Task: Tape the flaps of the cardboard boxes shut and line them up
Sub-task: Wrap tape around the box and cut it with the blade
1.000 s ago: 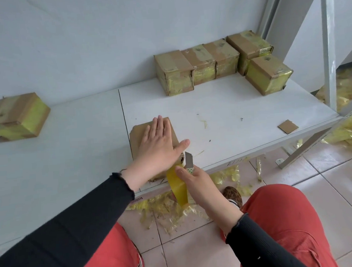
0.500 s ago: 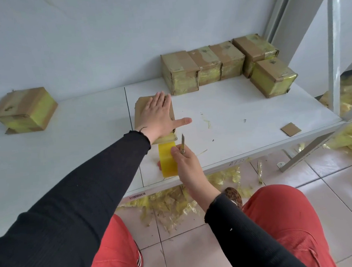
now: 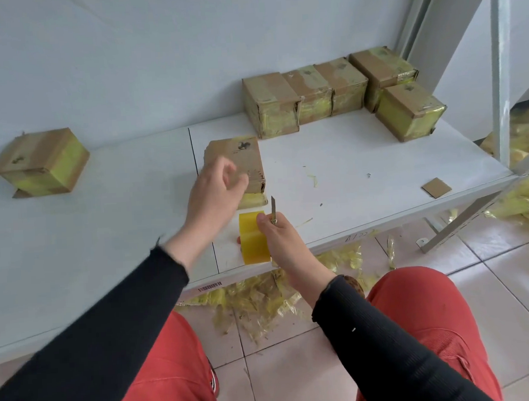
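- The box (image 3: pixel 235 161) being worked on lies on the white shelf (image 3: pixel 348 170), near its front, just right of the seam between the two shelf panels.
- Its brown top faces up with a dark mark near the far edge; yellow tape shows on its near face.
- The left hand (image 3: pixel 214 192) hangs over the box's near left corner, fingers loosely curled and holding nothing; it is blurred, so whether it touches the cardboard I cannot tell.
- The right hand (image 3: pixel 279 239) grips the tape roll (image 3: pixel 253 236), which stands on the shelf just in front of the box, thumb on its top.
- The same hand also pinches a small knife (image 3: pixel 273 210), blade pointing up and away, close to the box's near right corner but apart from it.
- Four taped boxes (image 3: pixel 328 94) stand side by side in a row against the back wall, touching each other.
- A fifth taped box (image 3: pixel 409 111) sits just in front of the right end of that row.
- One more box (image 3: pixel 42 162) lies well apart at the left, a flap sticking out beneath it.
- A cardboard scrap (image 3: pixel 436 187) lies near the shelf's front right edge.
- Yellow tape scraps (image 3: pixel 263 296) litter the tiled floor under the shelf, beside the person's red trousers (image 3: pixel 419 315).
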### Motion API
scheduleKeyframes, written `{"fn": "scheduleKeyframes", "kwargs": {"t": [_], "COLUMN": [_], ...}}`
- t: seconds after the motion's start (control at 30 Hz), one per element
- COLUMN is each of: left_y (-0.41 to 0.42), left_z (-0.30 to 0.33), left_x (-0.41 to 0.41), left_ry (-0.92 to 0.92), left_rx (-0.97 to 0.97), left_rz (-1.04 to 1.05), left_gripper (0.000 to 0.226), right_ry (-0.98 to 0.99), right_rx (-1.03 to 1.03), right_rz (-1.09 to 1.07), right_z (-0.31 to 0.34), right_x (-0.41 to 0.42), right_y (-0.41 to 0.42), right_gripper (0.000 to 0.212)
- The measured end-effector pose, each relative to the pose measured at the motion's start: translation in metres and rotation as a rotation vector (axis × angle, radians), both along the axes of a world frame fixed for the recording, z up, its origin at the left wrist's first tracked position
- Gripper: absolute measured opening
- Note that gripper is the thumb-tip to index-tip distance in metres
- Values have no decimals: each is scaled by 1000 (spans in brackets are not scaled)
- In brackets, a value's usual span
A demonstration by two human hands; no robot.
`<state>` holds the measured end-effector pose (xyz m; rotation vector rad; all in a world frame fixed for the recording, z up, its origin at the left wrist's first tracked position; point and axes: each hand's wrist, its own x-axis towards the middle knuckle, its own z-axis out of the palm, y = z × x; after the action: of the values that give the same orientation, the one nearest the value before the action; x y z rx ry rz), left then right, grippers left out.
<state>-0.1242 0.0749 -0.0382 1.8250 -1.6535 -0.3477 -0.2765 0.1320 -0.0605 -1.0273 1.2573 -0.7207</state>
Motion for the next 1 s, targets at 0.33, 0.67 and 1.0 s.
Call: {"fn": "scheduleKeyframes", "kwargs": {"t": [0.33, 0.67, 1.0], "left_y": [51, 47, 41], "left_z": [-32, -30, -27], "left_x": [-14, -20, -22], "left_ry": [927, 1079, 1020], "left_rx": [450, 359, 352], "left_rz": [112, 145, 136], "left_gripper": [23, 7, 13], "right_ry": [699, 1033, 1208], "right_rx": [-497, -799, -832], "right_rz": [313, 481, 490], "right_z": [18, 9, 17], "right_x": [-39, -33, -43], "right_y": [-54, -83, -106], "right_gripper": [45, 30, 29]}}
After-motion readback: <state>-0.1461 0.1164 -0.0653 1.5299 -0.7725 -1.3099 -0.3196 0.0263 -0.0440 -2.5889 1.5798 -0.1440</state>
